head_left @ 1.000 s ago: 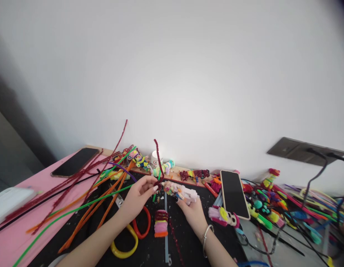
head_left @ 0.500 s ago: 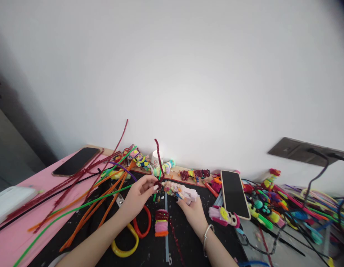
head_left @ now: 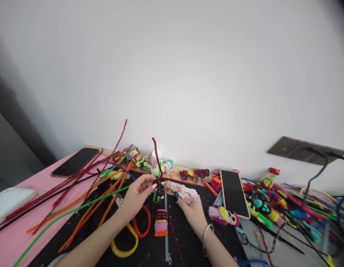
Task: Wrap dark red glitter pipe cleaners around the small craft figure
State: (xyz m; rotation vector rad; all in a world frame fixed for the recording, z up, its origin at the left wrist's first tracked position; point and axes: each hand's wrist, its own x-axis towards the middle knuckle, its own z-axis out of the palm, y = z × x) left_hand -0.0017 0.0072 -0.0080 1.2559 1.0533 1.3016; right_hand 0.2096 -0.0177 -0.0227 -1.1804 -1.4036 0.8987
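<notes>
My left hand (head_left: pixel 140 191) pinches a dark red tinsel pipe cleaner (head_left: pixel 156 152) between thumb and fingertips. Its lower end is curled at the fingers, while the free end stands up against the wall. My right hand (head_left: pixel 192 209) is wrapped round a pale pink glue gun (head_left: pixel 184 193) covered in colourful decoration. The gun's nozzle points left, close to the curl; whether they touch I cannot tell. Below and between the hands is a roll of coiled pipe cleaner (head_left: pixel 161 223) in dark red, pink and orange. Scissors (head_left: pixel 126 241) with yellow and red handles lie beneath my left forearm.
Loose orange, green and red pipe cleaners (head_left: pixel 69 202) spread over the left side. One phone (head_left: pixel 75 162) lies back left, another (head_left: pixel 234 194) at right. Finished figures (head_left: pixel 223 215) and a paper cup (head_left: pixel 156 159) stand around. Cables hang from the wall socket (head_left: pixel 307 150).
My left hand and the pipe cleaner's curl have shifted slightly left and down, a little away from the nozzle. The upright end leans further left. My right hand has hardly moved.
</notes>
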